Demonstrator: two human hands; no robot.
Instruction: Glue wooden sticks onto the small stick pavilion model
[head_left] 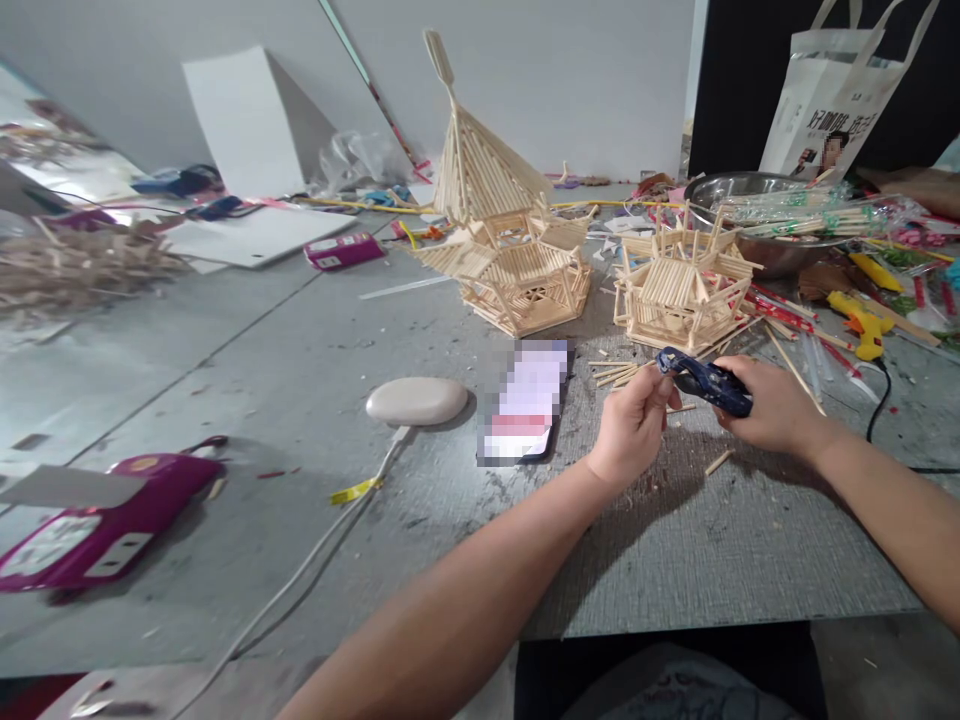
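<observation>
My right hand [776,405] is wrapped round a dark blue hand tool [716,385], shaped like pliers or cutters, whose head points left. At that head, my left hand [634,420] is closed in a pinch; whatever lies between its fingertips is too small or hidden to name. Just behind the hands stands a small many-sided model house [682,290] built of thin wooden sticks. Short cut sticks [615,373] lie on the table beside my left hand, and another short stick [718,462] rests in front of the tool.
A taller stick pavilion [517,230] with a pointed roof stands behind the phone [525,400]. Left are a white oval device [417,401] on a cable and a magenta machine [112,520]. Right are a yellow glue gun [862,322], a metal bowl [787,260] with packaged sticks, and a paper bag [832,105].
</observation>
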